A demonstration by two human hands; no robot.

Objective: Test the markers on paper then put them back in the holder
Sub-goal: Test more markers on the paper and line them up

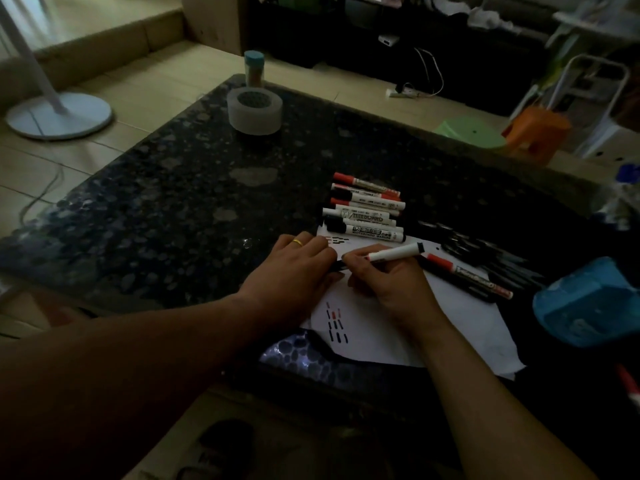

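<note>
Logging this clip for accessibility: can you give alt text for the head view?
A right hand grips a marker low over white paper bearing short test strokes, while the left hand presses the sheet flat. A row of other markers lies beyond on a dark speckled table.

Left forearm (pixel 145 344) comes in from near left and runs on a diagonal toward far right. My left hand (pixel 298 268) is palm down with the fingers straight and close together, resting flat on the paper (pixel 374 337). There is a yellow ring (pixel 297 242) on one finger.

Right forearm (pixel 491 410) comes in from near right, wrist bent slightly inward. My right hand (pixel 388 282) is curled in a writing grip. Thumb and forefinger pinch the marker (pixel 394 252) near its left end, and the barrel slants to far right. Left fingertips lie just beside the right forefinger. Contact between them cannot be told.
</note>
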